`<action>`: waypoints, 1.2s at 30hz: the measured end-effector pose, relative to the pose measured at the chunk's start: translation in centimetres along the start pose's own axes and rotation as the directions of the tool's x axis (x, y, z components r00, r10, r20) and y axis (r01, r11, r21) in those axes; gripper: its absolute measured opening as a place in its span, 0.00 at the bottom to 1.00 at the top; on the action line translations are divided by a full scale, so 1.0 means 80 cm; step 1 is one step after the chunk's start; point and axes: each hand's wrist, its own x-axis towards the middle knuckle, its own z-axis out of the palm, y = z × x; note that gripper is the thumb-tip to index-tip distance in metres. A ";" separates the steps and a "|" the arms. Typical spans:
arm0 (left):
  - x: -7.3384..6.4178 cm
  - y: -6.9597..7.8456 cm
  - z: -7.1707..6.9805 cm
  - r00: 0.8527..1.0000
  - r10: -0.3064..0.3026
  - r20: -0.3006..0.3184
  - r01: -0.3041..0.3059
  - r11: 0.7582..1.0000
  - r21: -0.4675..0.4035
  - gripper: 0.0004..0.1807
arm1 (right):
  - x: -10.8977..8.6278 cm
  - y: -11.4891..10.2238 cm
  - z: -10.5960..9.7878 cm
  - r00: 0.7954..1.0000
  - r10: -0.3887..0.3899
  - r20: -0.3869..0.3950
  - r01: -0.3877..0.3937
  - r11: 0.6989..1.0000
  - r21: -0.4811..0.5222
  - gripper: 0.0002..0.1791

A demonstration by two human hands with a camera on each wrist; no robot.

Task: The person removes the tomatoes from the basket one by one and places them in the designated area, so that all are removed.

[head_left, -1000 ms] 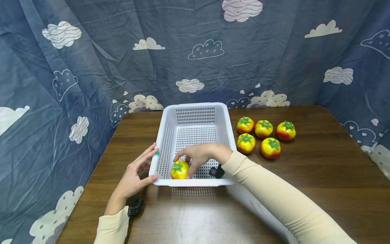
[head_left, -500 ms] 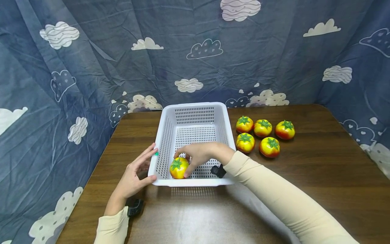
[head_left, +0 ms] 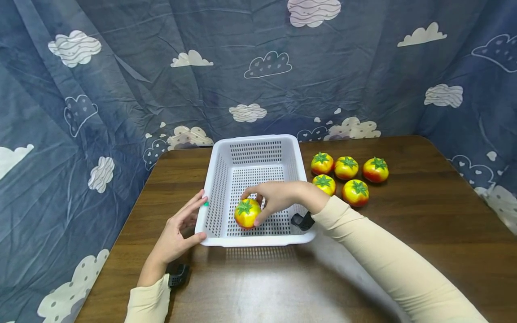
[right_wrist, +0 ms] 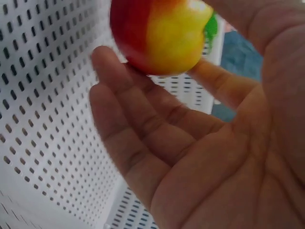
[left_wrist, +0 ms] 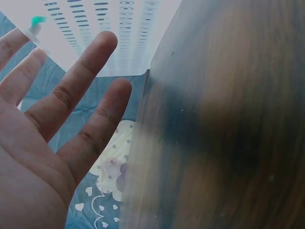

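Observation:
Over the near left part of the white plastic basket (head_left: 258,242), my right hand (head_left: 276,197) grips a toy tomato (head_left: 246,215), yellow and red with a green leaf top. In the right wrist view the thumb and fingers curl round this tomato (right_wrist: 162,36), above the perforated basket wall (right_wrist: 52,109). My left hand (head_left: 177,231) is at the basket's left rim, thumb at the near corner and fingers farther along the side. The left wrist view shows its fingers (left_wrist: 81,86) spread and fairly straight beside the slotted wall (left_wrist: 105,33).
Several more toy tomatoes (head_left: 355,193) sit on the brown wooden table (head_left: 404,224) right of the basket, one partly hidden behind my right forearm. A blue cloud-print cloth (head_left: 222,89) hangs behind the table. A small green mark (head_left: 206,203) shows on the basket's left rim.
My right hand has moved the tomato up and to the right, away from the basket's near left corner. The left hand has stayed at the rim.

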 end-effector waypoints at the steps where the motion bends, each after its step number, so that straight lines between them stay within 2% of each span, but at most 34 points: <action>1: 0.000 0.000 0.000 1.000 0.000 0.000 0.000 1.000 0.000 0.46 | -0.002 0.001 -0.002 1.000 0.000 -0.001 0.000 1.000 0.002 0.42; 11: 0.000 -0.002 0.000 1.000 0.011 -0.003 -0.011 1.000 -0.009 0.46 | -0.021 0.006 -0.016 1.000 -0.017 -0.025 0.018 1.000 0.021 0.42; 20: -0.001 -0.003 0.000 1.000 0.011 -0.001 -0.011 1.000 -0.003 0.46 | -0.045 0.015 -0.028 0.998 0.002 -0.055 0.004 0.994 0.108 0.42; 26: 0.000 0.001 0.000 1.000 0.004 -0.002 -0.004 1.000 0.001 0.46 | -0.057 0.033 -0.026 0.996 0.030 -0.086 -0.016 0.986 0.163 0.42; 36: 0.000 0.000 0.000 1.000 0.005 -0.001 -0.005 1.000 0.007 0.46 | -0.066 0.051 -0.027 0.992 -0.018 -0.127 0.047 0.972 0.232 0.41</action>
